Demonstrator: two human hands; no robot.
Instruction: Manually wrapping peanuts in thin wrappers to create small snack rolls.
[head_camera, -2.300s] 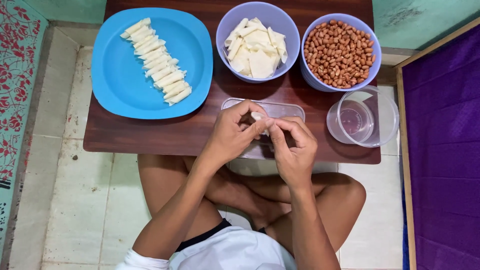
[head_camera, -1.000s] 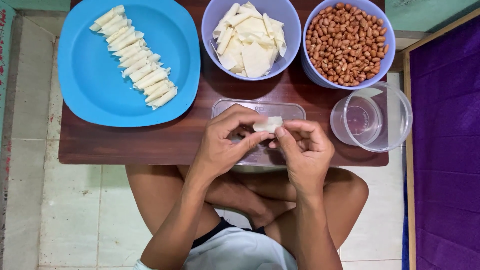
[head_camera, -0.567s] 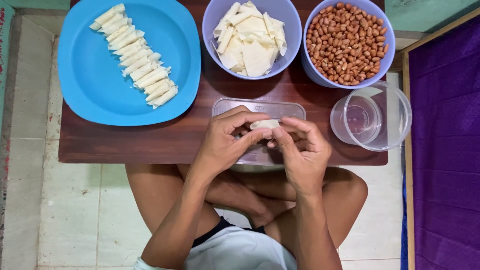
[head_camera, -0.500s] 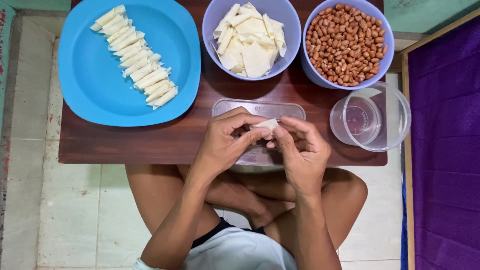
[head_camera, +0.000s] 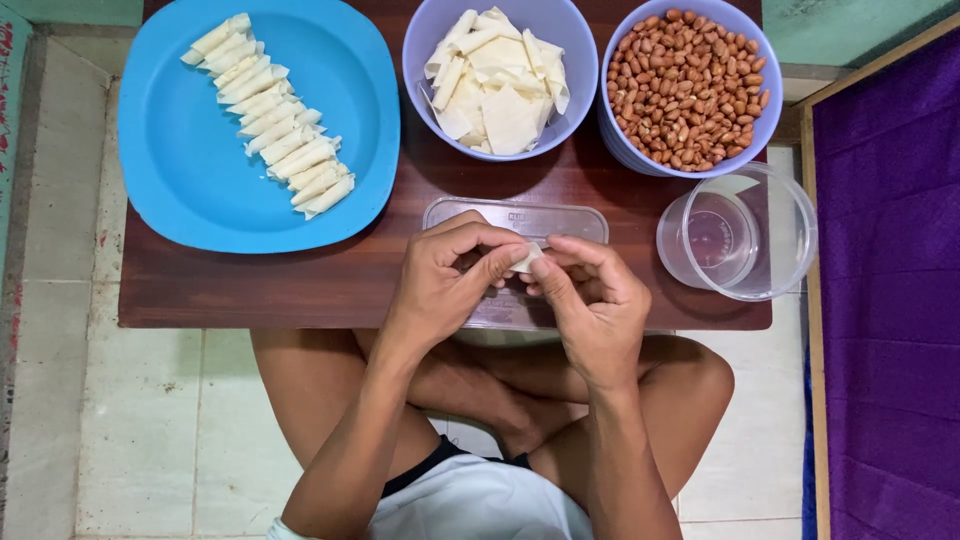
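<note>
— What has changed for us since a moment ago?

— Very little. Our two hands have stayed over the near edge of the table, and the pale wrapper (head_camera: 527, 257) between them now shows only one small corner, where a second ago more of its roll was in sight.

— Then let us go from the left. What do we see first?

— The blue plate (head_camera: 190, 190), with a slanting row of finished white rolls (head_camera: 265, 115) lying side by side on it. The plate sits on the dark wooden table (head_camera: 250, 285), at its far left.

— And our left hand?

— Our left hand (head_camera: 450, 275) is curled, its fingertips pinching the wrapper from the left side. Under both hands lies a clear flat lid (head_camera: 520, 215), mostly covered by them.

— What stands beyond that?

— A lilac bowl (head_camera: 420, 60) of loose cut wrapper pieces (head_camera: 497, 80), in the middle of the table's far side.

— And the right hand?

— Our right hand (head_camera: 592, 305) meets the left one, thumb and forefinger closed on the same wrapper from the right. We cannot tell what is rolled inside it.

— Farther right?

— A second lilac bowl (head_camera: 762, 110) filled with brown peanuts (head_camera: 685, 85), touching the first bowl. Just in front of it stands a clear round tub (head_camera: 790, 235) with a smaller clear cup (head_camera: 715, 240) inside. Past the table edge lies purple cloth (head_camera: 885, 300).
</note>
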